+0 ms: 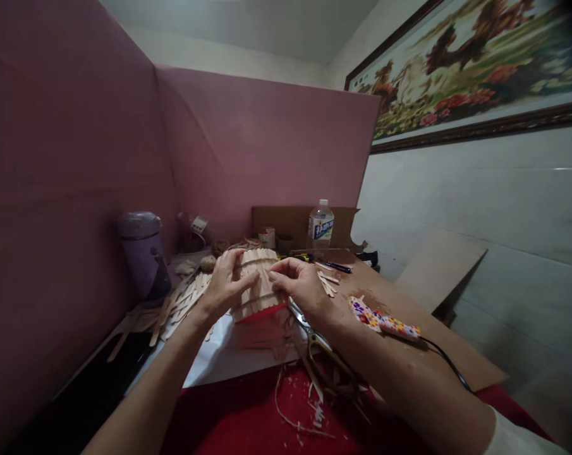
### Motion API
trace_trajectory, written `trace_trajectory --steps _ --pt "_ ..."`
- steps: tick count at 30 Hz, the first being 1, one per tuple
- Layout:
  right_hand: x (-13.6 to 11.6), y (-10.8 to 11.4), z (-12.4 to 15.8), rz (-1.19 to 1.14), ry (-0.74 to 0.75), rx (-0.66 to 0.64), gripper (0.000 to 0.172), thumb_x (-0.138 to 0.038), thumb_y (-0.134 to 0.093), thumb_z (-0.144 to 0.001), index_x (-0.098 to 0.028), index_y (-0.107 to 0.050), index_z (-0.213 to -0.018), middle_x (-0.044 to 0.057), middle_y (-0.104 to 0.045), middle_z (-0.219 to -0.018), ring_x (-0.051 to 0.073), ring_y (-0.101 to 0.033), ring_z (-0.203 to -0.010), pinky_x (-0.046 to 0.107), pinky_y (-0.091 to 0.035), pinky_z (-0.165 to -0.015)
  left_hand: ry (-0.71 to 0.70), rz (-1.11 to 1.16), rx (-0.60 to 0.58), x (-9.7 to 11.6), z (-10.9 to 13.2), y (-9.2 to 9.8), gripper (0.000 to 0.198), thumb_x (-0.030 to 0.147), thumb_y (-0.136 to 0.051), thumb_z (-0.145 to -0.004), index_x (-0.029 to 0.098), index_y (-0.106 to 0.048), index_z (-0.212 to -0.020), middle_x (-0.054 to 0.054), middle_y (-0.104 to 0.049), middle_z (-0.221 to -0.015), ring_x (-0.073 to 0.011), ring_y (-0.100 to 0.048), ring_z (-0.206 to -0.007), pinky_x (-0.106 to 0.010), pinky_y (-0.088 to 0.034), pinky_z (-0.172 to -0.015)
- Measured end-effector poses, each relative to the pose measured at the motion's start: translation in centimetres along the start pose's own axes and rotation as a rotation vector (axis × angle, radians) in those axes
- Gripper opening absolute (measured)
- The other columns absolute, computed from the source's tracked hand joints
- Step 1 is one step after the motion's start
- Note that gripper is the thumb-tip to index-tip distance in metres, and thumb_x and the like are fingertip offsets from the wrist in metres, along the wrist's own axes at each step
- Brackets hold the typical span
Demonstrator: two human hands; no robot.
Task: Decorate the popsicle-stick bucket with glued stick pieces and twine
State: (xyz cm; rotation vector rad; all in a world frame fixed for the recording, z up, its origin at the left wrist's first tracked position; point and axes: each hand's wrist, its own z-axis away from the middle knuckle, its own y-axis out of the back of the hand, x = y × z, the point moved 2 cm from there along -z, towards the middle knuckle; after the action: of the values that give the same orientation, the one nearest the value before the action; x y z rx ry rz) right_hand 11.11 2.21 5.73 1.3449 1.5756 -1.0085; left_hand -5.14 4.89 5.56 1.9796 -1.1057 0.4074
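A small barrel-like piece made of craft sticks, with bands around it and a red lower edge, is held tilted above the work surface. My left hand grips its left side, thumb across the front and fingers over the top. On its right side, my right hand has thumb and forefinger pinched together against the sticks. Whatever lies between those fingertips is too small to make out. Below my right wrist lie scissors with bronze-coloured handles, partly hidden by the forearm.
Loose craft sticks lie at the left beside a purple flask. A flower-patterned glue gun with a black cord rests on the brown board. A clear bottle stands behind. Twine and scraps lie on red cloth.
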Motion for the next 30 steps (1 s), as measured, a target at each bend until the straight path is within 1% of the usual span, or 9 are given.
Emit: trace_trajectory --steps 5,8,11,17,21,23,26,28,30 --pt "0.1 -0.4 0.2 0.048 -0.005 0.022 0.017 -0.031 -0.065 -0.065 -0.017 -0.057 -0.069 -0.004 -0.055 -0.052 0.009 -0.045 -0.046 0.022 -0.035 -0.044 -0.028 0.009 -0.063 -0.2 0.0 0.3 0.053 0.04 -0.052 -0.072 0.014 -0.049 -0.118 -0.009 -0.05 -0.107 -0.026 -0.046 -0.105 -0.041 -0.036 -0.093" --pt "0.2 -0.2 0.1 0.054 0.012 0.038 0.016 -0.03 -0.065 -0.064 -0.016 -0.057 -0.068 -0.003 -0.055 -0.054 0.01 -0.047 -0.049 0.022 -0.037 -0.047 -0.057 0.034 -0.099 -0.3 0.1 0.3 0.056 0.036 -0.051 -0.072 0.017 -0.045 -0.124 -0.007 -0.048 -0.108 -0.0254 -0.044 -0.106 -0.041 -0.035 -0.094" --pt "0.3 0.0 0.0 0.045 -0.004 0.022 0.018 -0.031 -0.065 -0.064 -0.017 -0.057 -0.069 -0.004 -0.055 -0.055 0.009 -0.046 -0.047 0.022 -0.037 -0.045 -0.063 0.035 -0.116 -0.3 0.2 0.2 0.058 0.037 -0.052 -0.074 0.018 -0.043 -0.128 -0.008 -0.048 -0.11 -0.0259 -0.043 -0.106 -0.042 -0.033 -0.095" --pt "0.0 0.1 0.1 0.059 -0.001 0.014 0.013 -0.027 -0.065 -0.063 -0.017 -0.057 -0.067 -0.003 -0.055 -0.055 0.009 -0.047 -0.049 0.021 -0.037 -0.045 -0.049 0.014 -0.02 0.2 0.4 -0.2 0.054 0.036 -0.055 -0.074 0.019 -0.047 -0.124 -0.008 -0.051 -0.114 -0.0266 -0.042 -0.108 -0.042 -0.033 -0.095" --pt "-0.2 -0.3 0.3 0.058 -0.002 -0.01 0.013 -0.028 -0.063 -0.066 -0.017 -0.057 -0.068 -0.004 -0.053 -0.054 0.009 -0.045 -0.047 0.021 -0.035 -0.043 -0.129 0.018 -0.02 0.3 0.6 -0.1 0.056 0.026 -0.05 -0.073 0.021 -0.046 -0.129 -0.008 -0.05 -0.116 -0.0251 -0.041 -0.11 -0.043 -0.029 -0.098" --pt "-0.3 -0.4 0.3 0.087 0.02 0.001 0.011 -0.026 -0.063 -0.066 -0.017 -0.058 -0.067 -0.004 -0.054 -0.055 0.009 -0.046 -0.049 0.021 -0.036 -0.046 -0.158 0.019 -0.024 0.4 0.7 -0.1 0.051 0.02 -0.047 -0.072 0.024 -0.054 -0.123 -0.006 -0.048 -0.118 -0.0243 -0.04 -0.112 -0.043 -0.028 -0.1" --pt "-0.4 -0.5 0.1 0.132 0.064 0.016 0.01 -0.026 -0.063 -0.067 -0.016 -0.059 -0.067 -0.002 -0.055 -0.058 0.01 -0.048 -0.053 0.022 -0.037 -0.049 -0.141 0.027 -0.008 0.5 0.8 -0.2 0.034 0.02 -0.047 -0.073 0.026 -0.068 -0.099 -0.005 -0.046 -0.12 -0.0248 -0.039 -0.116 -0.043 -0.027 -0.102" --pt "-0.4 -0.4 -0.1 0.125 0.064 0.011 0.013 -0.029 -0.063 -0.068 -0.017 -0.058 -0.069 -0.002 -0.054 -0.058 0.011 -0.047 -0.052 0.022 -0.037 -0.047 -0.125 0.047 0.006 0.6 0.9 -0.3 0.025 0.022 -0.05 -0.075 0.026 -0.07 -0.088 -0.004 -0.047 -0.12 -0.0252 -0.04 -0.117 -0.043 -0.027 -0.102" --pt "-0.4 -0.3 -0.4 0.147 0.086 0.014 0.016 -0.032 -0.063 -0.07 -0.017 -0.057 -0.071 -0.003 -0.054 -0.058 0.011 -0.047 -0.052 0.022 -0.038 -0.047 -0.118 0.069 0.013 0.8 0.9 -0.4 0.02 0.024 -0.054 -0.075 0.026 -0.07 -0.085 -0.004 -0.047 -0.12 -0.0252 -0.04 -0.117 -0.043 -0.028 -0.102"
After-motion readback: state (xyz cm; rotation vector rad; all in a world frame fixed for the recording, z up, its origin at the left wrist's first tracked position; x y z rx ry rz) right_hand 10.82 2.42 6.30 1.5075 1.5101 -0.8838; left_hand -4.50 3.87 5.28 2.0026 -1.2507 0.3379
